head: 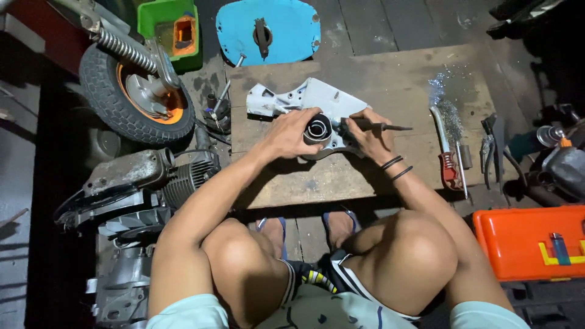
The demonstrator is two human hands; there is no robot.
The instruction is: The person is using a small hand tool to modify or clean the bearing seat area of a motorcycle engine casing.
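Observation:
A white-painted metal engine casing (304, 100) lies on a wooden board (396, 85) in front of me. My left hand (289, 134) grips a short dark metal tube (318, 129) standing on the casing, its open end facing up. My right hand (368, 137) holds a slim dark tool (381, 127) by its handle, the shaft pointing right and the other end against the tube's side. Two dark bands circle my right wrist (396, 167).
A red-handled hacksaw (448, 152) and pliers (489, 146) lie on the board's right side. An orange toolbox (530, 240) sits at right. A scooter wheel (134, 91), an engine block (140, 180), a blue panel (268, 30) and a green crate (170, 27) surround the left and back.

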